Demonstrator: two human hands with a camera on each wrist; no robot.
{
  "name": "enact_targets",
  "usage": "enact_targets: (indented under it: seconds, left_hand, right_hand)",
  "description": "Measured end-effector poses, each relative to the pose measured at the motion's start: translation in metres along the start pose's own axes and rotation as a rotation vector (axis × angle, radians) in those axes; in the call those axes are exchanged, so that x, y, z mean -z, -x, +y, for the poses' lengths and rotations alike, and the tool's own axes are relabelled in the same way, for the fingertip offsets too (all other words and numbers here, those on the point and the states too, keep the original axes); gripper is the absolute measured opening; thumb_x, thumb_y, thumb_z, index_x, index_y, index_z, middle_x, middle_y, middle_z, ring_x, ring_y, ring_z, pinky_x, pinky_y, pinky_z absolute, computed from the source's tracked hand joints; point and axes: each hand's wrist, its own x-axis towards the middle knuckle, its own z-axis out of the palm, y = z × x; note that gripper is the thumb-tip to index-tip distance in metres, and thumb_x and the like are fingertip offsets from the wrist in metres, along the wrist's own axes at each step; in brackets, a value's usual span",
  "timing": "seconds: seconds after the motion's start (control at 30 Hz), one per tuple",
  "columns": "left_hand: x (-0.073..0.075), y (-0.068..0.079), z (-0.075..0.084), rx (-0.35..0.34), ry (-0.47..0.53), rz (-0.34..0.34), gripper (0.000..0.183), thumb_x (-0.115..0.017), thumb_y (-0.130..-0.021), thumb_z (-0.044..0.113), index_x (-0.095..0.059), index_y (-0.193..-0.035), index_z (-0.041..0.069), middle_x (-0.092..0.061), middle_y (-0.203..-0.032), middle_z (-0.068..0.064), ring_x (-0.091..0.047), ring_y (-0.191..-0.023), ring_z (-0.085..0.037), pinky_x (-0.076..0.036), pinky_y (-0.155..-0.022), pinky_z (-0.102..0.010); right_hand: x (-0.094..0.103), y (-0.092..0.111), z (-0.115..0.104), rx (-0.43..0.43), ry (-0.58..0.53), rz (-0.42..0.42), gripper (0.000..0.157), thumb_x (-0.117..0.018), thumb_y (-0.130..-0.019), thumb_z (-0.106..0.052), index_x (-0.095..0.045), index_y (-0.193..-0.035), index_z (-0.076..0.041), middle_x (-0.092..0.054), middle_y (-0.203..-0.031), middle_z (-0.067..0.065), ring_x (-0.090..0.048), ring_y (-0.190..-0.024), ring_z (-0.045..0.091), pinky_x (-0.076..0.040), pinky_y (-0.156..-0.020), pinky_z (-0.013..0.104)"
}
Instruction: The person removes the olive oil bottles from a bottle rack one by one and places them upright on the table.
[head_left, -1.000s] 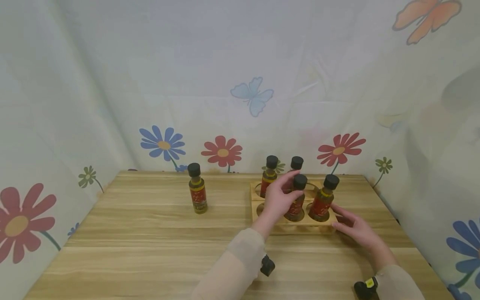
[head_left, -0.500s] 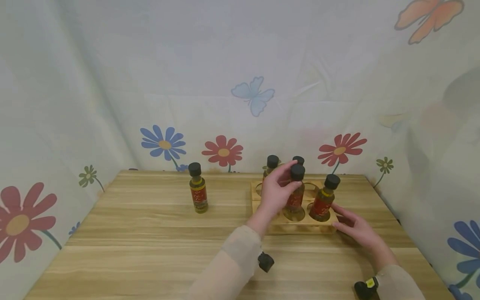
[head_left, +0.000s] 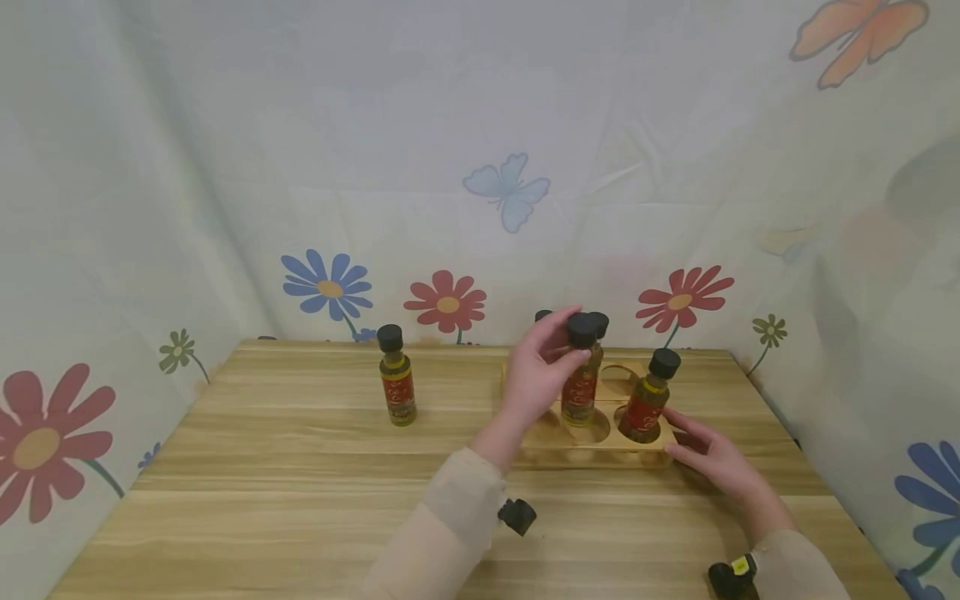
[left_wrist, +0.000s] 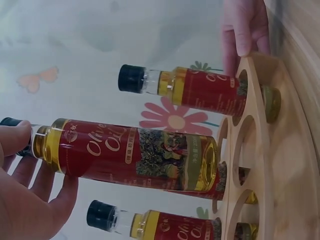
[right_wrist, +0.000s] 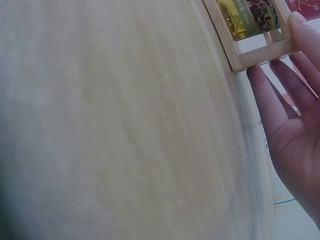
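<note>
My left hand [head_left: 534, 375] grips an olive oil bottle [head_left: 580, 392] around its neck and black cap. In the left wrist view that bottle hangs just above the wooden bottle rack [left_wrist: 290, 100], its base out of the holes. At the rack's right end, my right hand [head_left: 712, 462] holds the end piece between thumb and fingers. A second olive oil bottle [head_left: 645, 408] sits in the front right hole beside it. Two more stand in the back row, mostly hidden behind my left hand and the raised bottle; their caps show.
Another olive oil bottle [head_left: 397, 387] stands upright on the wooden table [head_left: 300, 467], left of the rack. A flower-printed cloth [head_left: 375, 167] hangs behind the table. Each wrist wears a small black camera.
My left hand has lifted the bottle up out of the front middle hole and carried it slightly left. My right hand has stayed at the rack's end.
</note>
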Motion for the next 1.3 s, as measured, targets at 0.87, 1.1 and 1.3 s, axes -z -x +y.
enact_targets:
  seconds: [0.87, 1.1, 1.3]
  left_hand:
    - [0.046, 0.017, -0.004, 0.039, -0.047, 0.023, 0.054, -0.070, -0.086, -0.007, -0.059, -0.137, 0.009, -0.066, -0.123, -0.014, -0.065, -0.109, -0.026, -0.052, -0.095, -0.043]
    - [0.061, 0.019, 0.002, 0.034, -0.096, 0.042, 0.054, -0.071, -0.086, -0.006, -0.061, -0.135, 0.014, -0.066, -0.122, -0.012, -0.064, -0.108, -0.025, -0.052, -0.095, -0.042]
    - [0.076, 0.023, 0.004, 0.051, -0.138, 0.059, 0.055, -0.071, -0.086, -0.005, -0.060, -0.137, 0.014, -0.066, -0.123, -0.013, -0.064, -0.108, -0.026, -0.051, -0.096, -0.042]
  right_hand:
    - [-0.001, -0.001, 0.001, 0.007, -0.001, 0.004, 0.063, -0.063, -0.099, -0.021, -0.035, -0.151, 0.001, -0.033, -0.152, 0.029, -0.042, -0.131, 0.049, -0.037, -0.091, 0.009]
    - [0.000, 0.000, 0.000, -0.002, 0.009, 0.003, 0.064, -0.063, -0.099, -0.022, -0.035, -0.152, 0.000, -0.033, -0.153, 0.029, -0.043, -0.130, 0.049, -0.037, -0.091, 0.009]
    - [0.000, 0.000, -0.001, -0.010, 0.011, 0.008, 0.064, -0.064, -0.098, -0.023, -0.035, -0.152, -0.001, -0.033, -0.152, 0.029, -0.043, -0.130, 0.048, -0.037, -0.091, 0.009]
